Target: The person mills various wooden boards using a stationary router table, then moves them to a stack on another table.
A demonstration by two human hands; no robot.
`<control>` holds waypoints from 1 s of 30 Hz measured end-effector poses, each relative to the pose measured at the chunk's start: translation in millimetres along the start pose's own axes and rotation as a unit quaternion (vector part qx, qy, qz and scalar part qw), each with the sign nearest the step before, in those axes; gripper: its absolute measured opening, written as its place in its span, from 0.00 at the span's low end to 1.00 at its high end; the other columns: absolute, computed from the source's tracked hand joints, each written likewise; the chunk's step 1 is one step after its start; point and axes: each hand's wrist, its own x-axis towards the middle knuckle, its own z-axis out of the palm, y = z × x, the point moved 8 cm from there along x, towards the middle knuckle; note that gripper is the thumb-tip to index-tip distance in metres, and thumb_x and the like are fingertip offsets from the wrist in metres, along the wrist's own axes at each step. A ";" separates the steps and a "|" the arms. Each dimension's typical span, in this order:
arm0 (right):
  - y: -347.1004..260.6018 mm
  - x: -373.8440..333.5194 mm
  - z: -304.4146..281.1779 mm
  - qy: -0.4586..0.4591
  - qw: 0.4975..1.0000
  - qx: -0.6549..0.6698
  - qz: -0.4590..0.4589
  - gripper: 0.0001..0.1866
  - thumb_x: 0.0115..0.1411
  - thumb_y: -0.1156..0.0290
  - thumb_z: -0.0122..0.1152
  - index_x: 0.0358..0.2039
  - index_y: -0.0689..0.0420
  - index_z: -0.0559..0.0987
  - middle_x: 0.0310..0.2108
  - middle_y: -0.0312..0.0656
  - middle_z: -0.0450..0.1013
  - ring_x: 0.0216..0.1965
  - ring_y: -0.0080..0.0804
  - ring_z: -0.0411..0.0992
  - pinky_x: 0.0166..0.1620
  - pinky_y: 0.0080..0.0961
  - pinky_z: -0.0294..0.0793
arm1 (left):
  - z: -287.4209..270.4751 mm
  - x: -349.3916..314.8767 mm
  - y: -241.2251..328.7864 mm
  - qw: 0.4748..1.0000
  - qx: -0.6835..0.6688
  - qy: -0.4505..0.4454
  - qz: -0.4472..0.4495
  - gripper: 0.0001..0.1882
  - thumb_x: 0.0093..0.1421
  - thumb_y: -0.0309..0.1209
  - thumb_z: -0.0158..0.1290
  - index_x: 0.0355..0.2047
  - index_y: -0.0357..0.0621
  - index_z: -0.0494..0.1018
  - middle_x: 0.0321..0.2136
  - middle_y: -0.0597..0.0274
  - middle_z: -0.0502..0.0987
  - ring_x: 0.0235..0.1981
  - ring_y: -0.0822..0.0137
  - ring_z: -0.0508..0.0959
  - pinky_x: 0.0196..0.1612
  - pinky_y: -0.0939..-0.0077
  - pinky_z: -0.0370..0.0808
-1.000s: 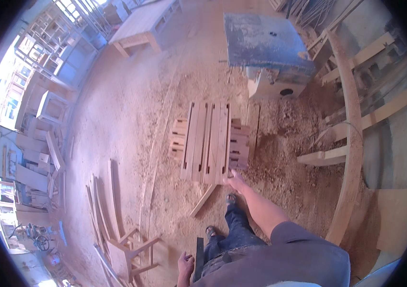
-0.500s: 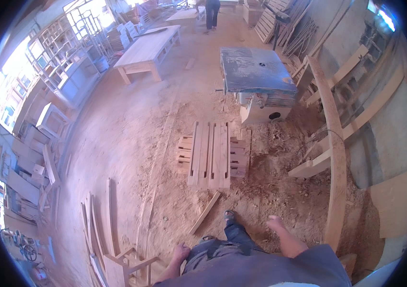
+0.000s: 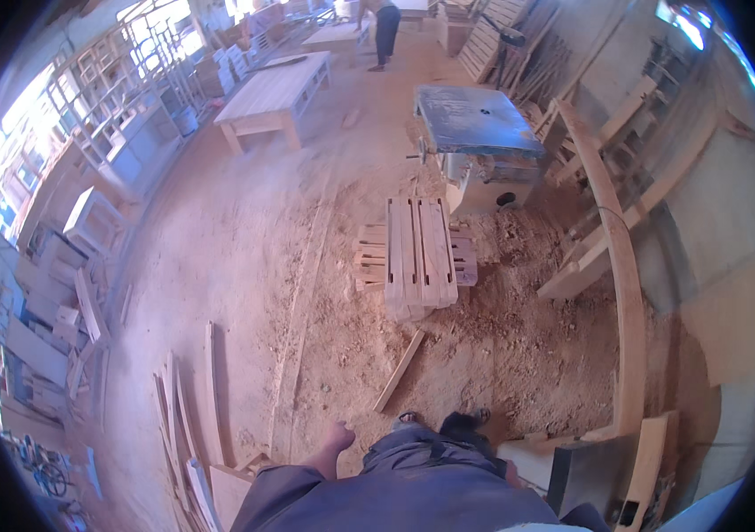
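My left hand [image 3: 339,435] hangs in front of my body at the lower middle, fingers curled in and nothing visible in them. Only a small part of my right hand [image 3: 512,474] shows beside my right hip; its fingers are hidden. Neither hand touches any of the wood. Ahead of my feet lies a stack of slotted wooden pieces [image 3: 420,253], the upper ones laid lengthwise across a lower layer of wooden pieces [image 3: 371,257]. A loose wooden strip [image 3: 400,371] rests on the dusty floor between the stack and my sandalled feet.
A woodworking machine with a flat metal top [image 3: 479,121] stands beyond the stack. A long plank [image 3: 621,293] leans at the right. Several long strips [image 3: 184,408] lie at the lower left. Farther off are a wooden table [image 3: 275,89] and another person [image 3: 385,35].
The view has shifted, and the slotted stack now appears farther right. My right arm has drawn back beside my body. A dark-edged board has come into view at the lower right. The far person leans over.
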 end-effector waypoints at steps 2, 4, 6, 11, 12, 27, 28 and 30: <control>25.5 -27.8 -15.1 0.054 0.998 0.012 0.044 0.22 0.51 0.65 0.64 0.47 0.54 0.85 0.43 0.56 0.81 0.47 0.51 0.80 0.51 0.42 0.78 | -16.3 -36.6 45.3 0.997 0.019 -0.075 0.003 0.27 0.58 0.34 0.50 0.55 0.32 0.74 0.52 0.40 0.78 0.51 0.45 0.80 0.57 0.58 0.76; 8.3 -49.6 -22.9 0.054 0.992 0.052 0.098 0.23 0.51 0.62 0.67 0.49 0.55 0.84 0.43 0.53 0.81 0.46 0.47 0.80 0.51 0.39 0.77 | -5.8 -34.8 17.9 0.993 0.073 -0.088 0.037 0.26 0.57 0.34 0.50 0.54 0.32 0.75 0.54 0.39 0.77 0.53 0.45 0.79 0.58 0.58 0.75; -3.9 -72.9 -21.0 0.033 0.978 0.103 0.177 0.26 0.52 0.58 0.72 0.49 0.59 0.84 0.42 0.49 0.83 0.45 0.41 0.81 0.50 0.34 0.78 | 6.6 -2.0 -3.9 0.995 0.057 -0.062 0.054 0.27 0.56 0.34 0.50 0.54 0.32 0.75 0.53 0.38 0.77 0.54 0.45 0.79 0.59 0.58 0.75; 86.5 -104.8 46.5 0.126 0.978 0.149 0.074 0.27 0.50 0.57 0.71 0.50 0.56 0.84 0.44 0.49 0.82 0.46 0.45 0.81 0.51 0.36 0.78 | 25.8 9.5 88.7 0.980 0.017 -0.032 0.195 0.31 0.54 0.31 0.50 0.59 0.34 0.73 0.52 0.33 0.77 0.55 0.42 0.78 0.60 0.57 0.73; 112.0 -118.3 63.6 0.142 0.978 0.136 0.063 0.28 0.49 0.56 0.72 0.50 0.55 0.83 0.44 0.49 0.82 0.47 0.45 0.81 0.50 0.35 0.78 | 32.5 3.1 111.1 0.976 0.004 -0.029 0.215 0.28 0.54 0.31 0.50 0.56 0.35 0.75 0.49 0.34 0.79 0.53 0.42 0.79 0.58 0.57 0.75; 235.3 -509.0 292.5 0.319 0.756 0.469 0.327 0.11 0.53 0.66 0.58 0.30 0.59 0.82 0.27 0.52 0.78 0.30 0.54 0.77 0.33 0.49 0.75 | 212.5 -209.0 177.0 0.686 0.472 -0.104 0.544 0.22 0.56 0.48 0.52 0.29 0.41 0.84 0.28 0.41 0.81 0.34 0.44 0.84 0.40 0.48 0.78; 219.5 -509.3 280.6 0.294 0.757 0.450 0.372 0.15 0.55 0.65 0.58 0.41 0.58 0.81 0.39 0.53 0.78 0.41 0.54 0.76 0.44 0.48 0.74 | 227.3 -203.2 166.7 0.511 0.547 -0.123 0.651 0.24 0.59 0.50 0.51 0.27 0.41 0.83 0.25 0.43 0.81 0.32 0.45 0.84 0.37 0.48 0.78; 223.3 -593.1 313.0 0.426 0.711 0.309 0.466 0.19 0.52 0.68 0.59 0.43 0.62 0.84 0.43 0.56 0.80 0.46 0.53 0.78 0.49 0.44 0.79 | 280.0 -345.8 215.9 0.469 0.546 -0.192 0.667 0.21 0.63 0.45 0.49 0.27 0.43 0.83 0.27 0.46 0.82 0.33 0.50 0.84 0.36 0.51 0.77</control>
